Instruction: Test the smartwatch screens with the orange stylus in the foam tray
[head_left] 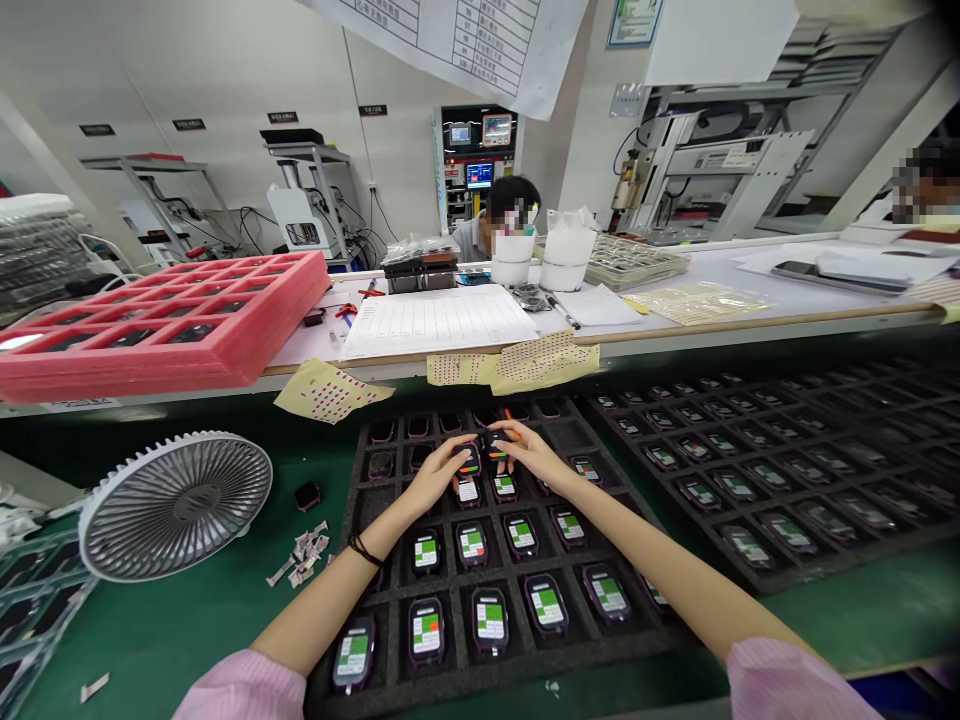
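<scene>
Bare hands above a foam tray. The fingers of the left hand [439,472] pinch a rounded-rectangular device [470,460], glossy black with a lit screen; those of the right hand [534,455] pinch a similar black device [496,447]. The two pieces are held side by side, over the rear half of the tray; whether they touch cannot be told. A thin black cord [365,549] circles the left wrist; both sleeves are pink and finely ribbed.

Beneath lies the matte, grainy black foam tray [541,664], cut into square pockets, many bearing smooth-cornered devices with green-and-white screens. It reaches toward the front edge of the green bench [240,630]. Toward the right edge is a second pocketed tray [795,582]. Toward the left edge stand a round grey fan [180,505] with radiating ribs, a loose watch-shaped device [307,495] and a heap of flat, pale strips [304,555]. Above the rear edge, a shelf [652,332] carries a block of pink foam [251,345].
</scene>
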